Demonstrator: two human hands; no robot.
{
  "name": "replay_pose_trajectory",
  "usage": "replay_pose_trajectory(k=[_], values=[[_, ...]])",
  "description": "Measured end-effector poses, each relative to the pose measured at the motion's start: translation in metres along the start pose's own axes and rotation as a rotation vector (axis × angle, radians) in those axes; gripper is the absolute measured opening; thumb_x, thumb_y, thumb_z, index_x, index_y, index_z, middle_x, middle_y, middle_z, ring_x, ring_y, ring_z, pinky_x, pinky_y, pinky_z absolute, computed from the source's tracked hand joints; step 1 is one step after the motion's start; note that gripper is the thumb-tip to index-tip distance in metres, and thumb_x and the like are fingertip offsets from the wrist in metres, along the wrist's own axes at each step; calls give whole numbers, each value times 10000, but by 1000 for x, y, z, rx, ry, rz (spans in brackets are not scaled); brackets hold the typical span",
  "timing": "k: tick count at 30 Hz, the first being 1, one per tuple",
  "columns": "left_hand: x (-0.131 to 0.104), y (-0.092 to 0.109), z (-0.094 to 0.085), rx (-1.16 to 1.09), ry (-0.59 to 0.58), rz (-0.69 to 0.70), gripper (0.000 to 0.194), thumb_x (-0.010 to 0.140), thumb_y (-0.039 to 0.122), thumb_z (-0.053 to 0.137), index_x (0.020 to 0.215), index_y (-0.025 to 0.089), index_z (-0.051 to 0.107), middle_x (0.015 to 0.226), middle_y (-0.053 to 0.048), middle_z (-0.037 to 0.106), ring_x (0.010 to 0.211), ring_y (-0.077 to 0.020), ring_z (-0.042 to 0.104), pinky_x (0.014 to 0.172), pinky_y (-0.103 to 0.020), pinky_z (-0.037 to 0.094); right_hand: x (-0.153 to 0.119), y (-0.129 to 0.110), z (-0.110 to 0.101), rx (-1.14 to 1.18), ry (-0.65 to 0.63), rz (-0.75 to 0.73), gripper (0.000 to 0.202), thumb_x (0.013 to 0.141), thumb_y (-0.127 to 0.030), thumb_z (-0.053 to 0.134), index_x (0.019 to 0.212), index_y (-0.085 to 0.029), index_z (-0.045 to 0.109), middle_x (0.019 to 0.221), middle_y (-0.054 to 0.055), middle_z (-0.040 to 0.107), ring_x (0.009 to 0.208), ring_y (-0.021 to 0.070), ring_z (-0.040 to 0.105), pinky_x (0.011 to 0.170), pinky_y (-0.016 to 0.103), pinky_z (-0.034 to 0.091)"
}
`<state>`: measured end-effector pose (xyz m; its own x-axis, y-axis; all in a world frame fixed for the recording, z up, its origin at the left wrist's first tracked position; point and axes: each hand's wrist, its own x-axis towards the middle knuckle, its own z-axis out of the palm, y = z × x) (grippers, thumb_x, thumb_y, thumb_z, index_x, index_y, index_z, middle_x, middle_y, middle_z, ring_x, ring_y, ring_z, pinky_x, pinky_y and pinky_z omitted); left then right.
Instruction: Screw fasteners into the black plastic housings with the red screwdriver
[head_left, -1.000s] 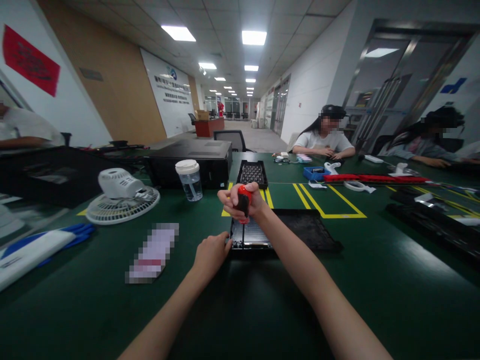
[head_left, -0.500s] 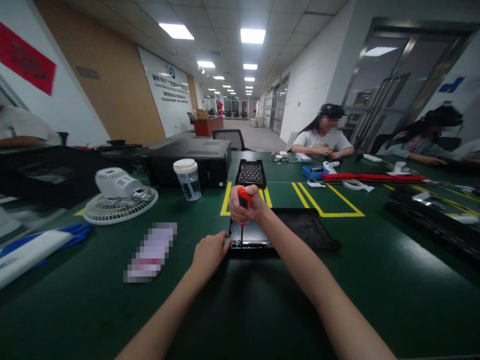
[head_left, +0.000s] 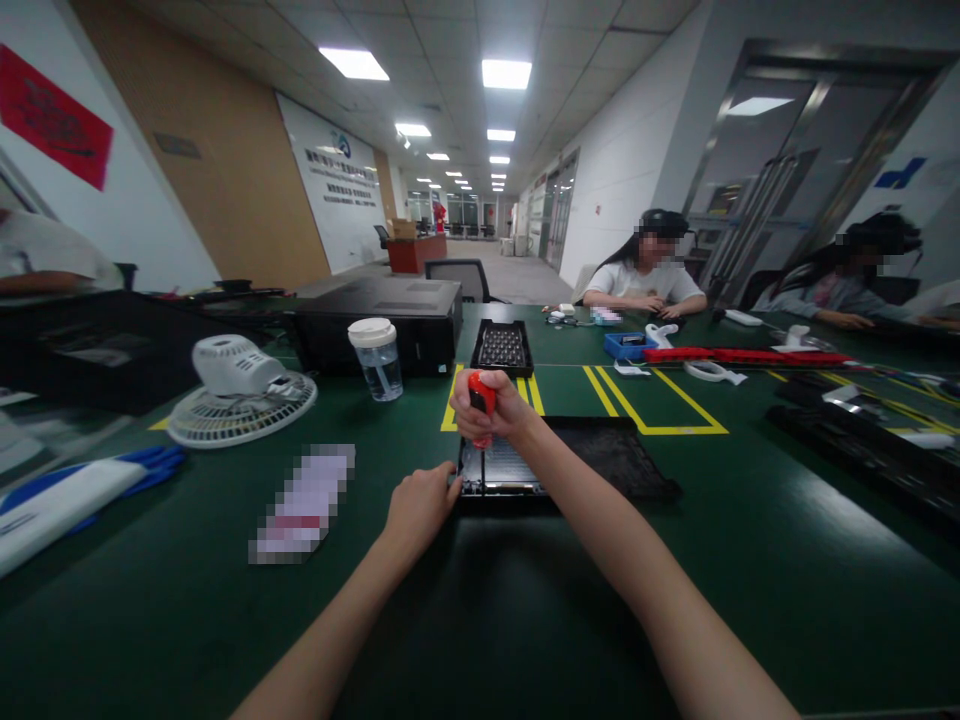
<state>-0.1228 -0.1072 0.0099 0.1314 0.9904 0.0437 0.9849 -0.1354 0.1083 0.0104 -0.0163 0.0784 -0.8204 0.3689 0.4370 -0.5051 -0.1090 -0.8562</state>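
Observation:
My right hand is wrapped round the red and black handle of a screwdriver. Its dark shaft points straight down at the near left part of a flat black casing, where a silvery metal part lies. At the casing's left edge, my left hand grips the rim, its thumb against the corner and its other fingers curled and partly hidden. Whether the tip sits in a screw is too small to tell.
Beyond the casing stands a black tray with round cells. To the left are a lidded cup, a white fan and a large black box. A blue bin and a co-worker are at back right.
My right hand and the screwdriver handle have turned and tilted slightly to the left. My left hand and the casing stay where they were.

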Motion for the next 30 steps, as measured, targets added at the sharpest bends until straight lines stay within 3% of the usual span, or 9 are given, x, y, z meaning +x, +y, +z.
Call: replay_pose_trajectory(k=[6,11,16,30], values=[[0,2,-4,-2,-48,-40,323,874,412,375,1042,237,589,880,-87,677,852,-218,643,702,-278,451,-2,-4,5,-26,103,-60,329,809,-488,383,730,-176,452,419,-86,407,265,47,283,290,161,274],[0,1,-1,1,-21,-17,325,875,410,369,1051,247,587,866,-84,682,819,-217,646,691,-289,456,-5,-7,5,-48,206,-60,341,846,-471,309,723,-179,435,419,-88,392,265,43,270,301,157,262],[0,0,0,-5,-28,-25,334,874,407,372,1074,241,583,886,-86,683,836,-207,643,707,-281,456,-6,-8,7,-48,215,-116,310,838,-447,339,725,-177,439,431,-87,399,269,40,270,300,154,256],[0,1,-1,3,-15,-16,321,873,402,367,1039,241,590,869,-88,680,834,-226,644,681,-289,453,-5,-7,20,-113,265,-96,265,816,-414,389,745,-171,464,448,-84,436,282,43,320,303,156,279]])
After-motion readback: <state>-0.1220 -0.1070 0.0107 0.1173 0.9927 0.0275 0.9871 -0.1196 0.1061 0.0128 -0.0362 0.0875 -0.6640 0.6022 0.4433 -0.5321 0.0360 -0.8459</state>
